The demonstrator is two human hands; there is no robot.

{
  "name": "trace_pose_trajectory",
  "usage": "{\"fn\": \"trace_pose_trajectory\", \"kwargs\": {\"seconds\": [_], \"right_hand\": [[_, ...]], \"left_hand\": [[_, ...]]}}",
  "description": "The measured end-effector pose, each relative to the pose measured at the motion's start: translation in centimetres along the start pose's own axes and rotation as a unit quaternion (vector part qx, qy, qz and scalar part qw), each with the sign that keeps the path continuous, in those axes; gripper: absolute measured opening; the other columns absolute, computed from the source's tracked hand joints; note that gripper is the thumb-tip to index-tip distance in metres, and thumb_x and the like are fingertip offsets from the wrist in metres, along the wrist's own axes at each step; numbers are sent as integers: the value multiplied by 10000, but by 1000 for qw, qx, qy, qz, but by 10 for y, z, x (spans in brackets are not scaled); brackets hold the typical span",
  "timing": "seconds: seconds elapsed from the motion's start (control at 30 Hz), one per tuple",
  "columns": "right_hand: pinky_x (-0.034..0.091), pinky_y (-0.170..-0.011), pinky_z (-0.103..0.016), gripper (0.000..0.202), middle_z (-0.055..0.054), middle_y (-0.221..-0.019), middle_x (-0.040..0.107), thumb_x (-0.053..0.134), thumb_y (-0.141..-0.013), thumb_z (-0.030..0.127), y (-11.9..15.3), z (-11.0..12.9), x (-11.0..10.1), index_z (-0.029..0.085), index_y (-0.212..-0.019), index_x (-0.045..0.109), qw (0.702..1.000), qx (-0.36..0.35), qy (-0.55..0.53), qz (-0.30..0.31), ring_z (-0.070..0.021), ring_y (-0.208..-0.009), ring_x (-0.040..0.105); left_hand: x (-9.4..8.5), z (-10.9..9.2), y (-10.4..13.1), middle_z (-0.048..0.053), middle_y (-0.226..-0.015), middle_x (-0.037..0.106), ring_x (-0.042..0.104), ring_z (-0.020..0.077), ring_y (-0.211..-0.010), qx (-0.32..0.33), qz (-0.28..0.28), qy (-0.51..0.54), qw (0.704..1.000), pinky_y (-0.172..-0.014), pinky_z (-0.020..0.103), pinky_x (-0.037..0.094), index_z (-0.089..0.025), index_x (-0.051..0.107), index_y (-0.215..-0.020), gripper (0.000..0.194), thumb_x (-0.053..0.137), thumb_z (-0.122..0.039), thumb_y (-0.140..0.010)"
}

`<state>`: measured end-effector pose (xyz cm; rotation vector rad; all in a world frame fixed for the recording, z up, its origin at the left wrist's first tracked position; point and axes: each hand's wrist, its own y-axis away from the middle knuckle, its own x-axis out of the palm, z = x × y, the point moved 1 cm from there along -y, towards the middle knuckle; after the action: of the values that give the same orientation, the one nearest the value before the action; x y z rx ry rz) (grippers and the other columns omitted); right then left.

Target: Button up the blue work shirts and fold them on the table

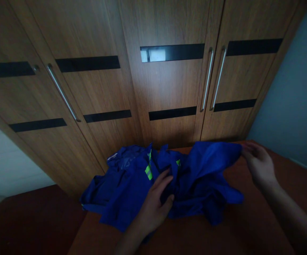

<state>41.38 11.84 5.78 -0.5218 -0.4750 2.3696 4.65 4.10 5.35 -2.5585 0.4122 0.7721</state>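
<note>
A crumpled blue work garment with small yellow-green strips lies on the reddish-brown surface. My right hand pinches one corner of the cloth at its right end and holds it raised and stretched out to the right. Over the middle of the garment, my left hand lies with its fingers and thumb apart, next to the strips. Whether it presses on the cloth or hovers just above it, I cannot tell. More blue cloth, with white stripes and pale lettering, is bunched at the left; its folds hide where one piece ends.
A wooden wardrobe with black inlaid bands and long metal handles stands right behind the garment. On the right is a grey-blue wall. A white panelled surface shows at the left, above a dark red floor area.
</note>
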Motion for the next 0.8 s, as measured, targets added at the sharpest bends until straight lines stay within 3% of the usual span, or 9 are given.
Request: {"fn": "trace_pose_trajectory", "kwargs": {"seconds": [0.07, 0.13, 0.23, 0.33, 0.4, 0.53, 0.63, 0.73, 0.8], "right_hand": [[471, -959, -429, 374, -118, -1180, 625, 545, -821, 388, 5, 40, 11, 234, -1162, 548, 997, -58, -39, 14, -262, -1085, 601], [453, -986, -427, 340, -81, -1186, 626, 516, -862, 385, 21, 81, 32, 250, -1172, 555, 983, -136, -15, 121, -235, -1108, 586], [415, -1028, -421, 379, -76, -1280, 572, 522, -868, 360, 51, 122, 68, 247, -1229, 541, 924, -266, 54, 268, -231, -1200, 518], [437, -1001, -425, 388, -98, -1255, 591, 574, -829, 311, 65, 123, 94, 215, -1205, 578, 868, -324, 147, 346, -257, -1190, 526], [471, -952, -416, 359, -105, -1175, 643, 573, -813, 239, 63, 110, 101, 196, -1169, 605, 855, -316, 200, 360, -262, -1115, 584], [495, -899, -383, 276, -63, -1076, 694, 541, -815, 209, 48, 90, 89, 221, -1067, 652, 870, -283, 217, 340, -245, -999, 647], [507, -851, -357, 241, -39, -1020, 708, 516, -832, 256, 36, 88, 67, 232, -1027, 653, 918, -231, 168, 274, -228, -939, 662], [512, -795, -352, 238, -34, -960, 708, 534, -819, 324, 24, 81, 41, 230, -1006, 647, 966, -153, 115, 175, -222, -871, 663], [511, -783, -362, 269, -42, -954, 700, 562, -795, 380, 15, 71, 24, 228, -1002, 644, 985, -108, 77, 109, -229, -867, 653]], "left_hand": [[8, -11, -9, 61, -1508, 312, 293, 208, -1379, 10, 53, 8, 999, -1137, 425, 256, -265, 421, -1371, 542, 519, -166, -847], [16, -23, -20, 64, -1482, 363, 348, 211, -1351, 27, 98, 19, 995, -1122, 400, 288, -257, 454, -1353, 565, 564, -152, -808], [24, -37, -41, 65, -1386, 492, 465, 210, -1259, 77, 117, 27, 990, -1066, 346, 363, -231, 548, -1266, 489, 622, -190, -785], [19, -35, -61, 37, -1073, 684, 618, 179, -1013, 93, 104, -17, 990, -918, 290, 464, -214, 668, -1047, 229, 534, -272, -871], [7, -23, -72, 28, -875, 705, 647, 170, -862, 51, 46, -109, 992, -828, 283, 486, -208, 689, -892, 285, 429, -322, -927], [-29, 16, -84, 96, -1051, 669, 575, 261, -1078, -81, -130, -362, 920, -955, 400, 414, -209, 638, -1063, 253, 529, -315, -861], [-52, 43, -82, 146, -1115, 644, 573, 317, -1092, -186, -116, -437, 872, -902, 434, 447, -189, 498, -1287, 534, 616, -269, -772], [-68, 53, -69, 119, -996, 695, 661, 269, -916, -216, -93, -394, 888, -802, 367, 503, -177, 453, -1336, 543, 542, -212, -802], [-79, 48, -53, 79, -980, 709, 674, 235, -881, -182, -142, -351, 907, -797, 338, 513, -205, 476, -1321, 495, 492, -194, -827]]}}
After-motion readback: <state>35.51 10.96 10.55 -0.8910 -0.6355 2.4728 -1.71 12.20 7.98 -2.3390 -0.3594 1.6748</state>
